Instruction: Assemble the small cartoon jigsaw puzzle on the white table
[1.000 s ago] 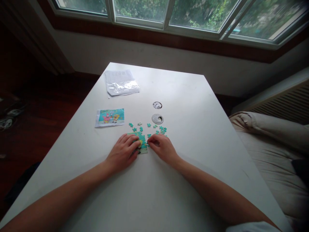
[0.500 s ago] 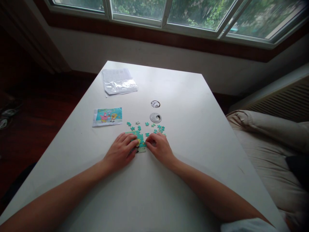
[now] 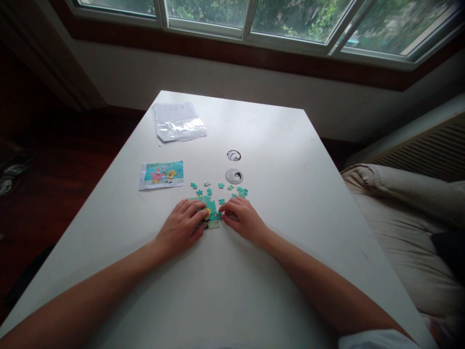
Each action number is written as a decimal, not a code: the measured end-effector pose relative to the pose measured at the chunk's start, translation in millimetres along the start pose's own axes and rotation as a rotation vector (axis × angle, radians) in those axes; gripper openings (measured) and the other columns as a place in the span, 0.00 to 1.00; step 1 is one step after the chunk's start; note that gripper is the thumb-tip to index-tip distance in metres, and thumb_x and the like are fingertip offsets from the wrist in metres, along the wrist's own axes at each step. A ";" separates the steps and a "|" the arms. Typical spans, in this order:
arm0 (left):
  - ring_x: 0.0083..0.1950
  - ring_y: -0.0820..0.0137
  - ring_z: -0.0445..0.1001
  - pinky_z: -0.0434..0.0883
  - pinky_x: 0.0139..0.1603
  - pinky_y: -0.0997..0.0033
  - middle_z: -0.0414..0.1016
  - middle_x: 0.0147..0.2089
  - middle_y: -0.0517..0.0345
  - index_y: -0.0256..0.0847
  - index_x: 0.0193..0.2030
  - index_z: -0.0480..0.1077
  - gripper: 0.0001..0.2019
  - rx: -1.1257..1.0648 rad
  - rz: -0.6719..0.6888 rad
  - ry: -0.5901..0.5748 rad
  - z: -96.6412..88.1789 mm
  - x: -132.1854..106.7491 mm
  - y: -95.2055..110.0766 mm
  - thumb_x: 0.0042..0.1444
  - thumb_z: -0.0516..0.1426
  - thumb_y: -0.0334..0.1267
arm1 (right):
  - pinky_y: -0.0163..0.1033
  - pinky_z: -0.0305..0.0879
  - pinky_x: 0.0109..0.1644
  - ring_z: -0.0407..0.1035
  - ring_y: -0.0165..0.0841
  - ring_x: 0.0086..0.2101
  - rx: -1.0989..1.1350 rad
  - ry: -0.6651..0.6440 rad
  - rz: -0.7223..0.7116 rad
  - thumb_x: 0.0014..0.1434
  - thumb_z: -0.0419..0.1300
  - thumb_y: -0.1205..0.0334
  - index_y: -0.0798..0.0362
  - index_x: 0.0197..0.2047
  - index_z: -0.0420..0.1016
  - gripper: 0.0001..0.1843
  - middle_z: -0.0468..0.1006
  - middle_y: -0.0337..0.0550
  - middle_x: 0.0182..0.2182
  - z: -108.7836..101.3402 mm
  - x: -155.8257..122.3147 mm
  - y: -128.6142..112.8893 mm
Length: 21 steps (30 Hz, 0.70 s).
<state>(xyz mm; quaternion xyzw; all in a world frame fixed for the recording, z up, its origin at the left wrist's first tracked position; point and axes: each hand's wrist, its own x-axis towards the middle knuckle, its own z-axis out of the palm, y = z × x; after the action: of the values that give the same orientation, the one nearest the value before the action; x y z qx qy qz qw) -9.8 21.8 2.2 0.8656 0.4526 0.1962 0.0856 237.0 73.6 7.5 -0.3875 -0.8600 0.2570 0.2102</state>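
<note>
Puzzle section, part-assembled, lies flat on the white bench, approx. centre, partly hidden under the L hand. Teal area w/ some yellow shows past the fingertips; pale strip along the near edge, R of the thumb. L fingers lie side by side, slightly bent, over the section, thumb set apart on the near side; looks like a steadying rest, not a grip.

R hand is at the section's R edge, thumb & index curled close round a small dark-and-yellow pc. Can't tell if it's pinched or only touched, nor if that pc is fully seated; other R fingers folded in.

Progress: a joined block exists, but its full extent is hidden, so % done is unclear. Prob. well along, not complete: loose pcs lie beyond both hands, mostly teal, a few paler, some bunched on the R nr the R knuckles, others scattered singly to the L. None of those are joined to the block, AFAICT.

Pic sheet w/ cartoon figs lies flat, L of the loose pcs, well apart from the R hand.
</note>
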 end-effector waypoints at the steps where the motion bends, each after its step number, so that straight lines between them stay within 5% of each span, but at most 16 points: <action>1: 0.63 0.57 0.66 0.60 0.69 0.47 0.71 0.61 0.50 0.45 0.57 0.69 0.16 0.001 0.002 0.000 -0.2 0.1 0.1 0.63 0.55 0.35 | 0.41 0.58 0.47 0.65 0.35 0.38 -0.015 -0.008 -0.015 0.62 0.64 0.67 0.49 0.42 0.76 0.05 0.75 0.40 0.32 -0.4 -0.1 -0.4; 21: 0.65 0.57 0.64 0.58 0.71 0.45 0.69 0.62 0.50 0.44 0.58 0.68 0.16 0.004 -0.002 -0.031 0.3 0.4 0.2 0.64 0.54 0.35 | 0.41 0.59 0.49 0.66 0.36 0.41 -0.054 -0.022 -0.055 0.66 0.58 0.68 0.49 0.42 0.77 0.07 0.77 0.43 0.36 -2.0 1.4 1.2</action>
<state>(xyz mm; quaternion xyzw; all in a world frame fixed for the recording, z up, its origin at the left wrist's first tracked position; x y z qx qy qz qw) -9.3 22.1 2.1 0.8684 0.4524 0.1817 0.0908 238.0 75.9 8.6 -0.3662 -0.8793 0.2320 0.1970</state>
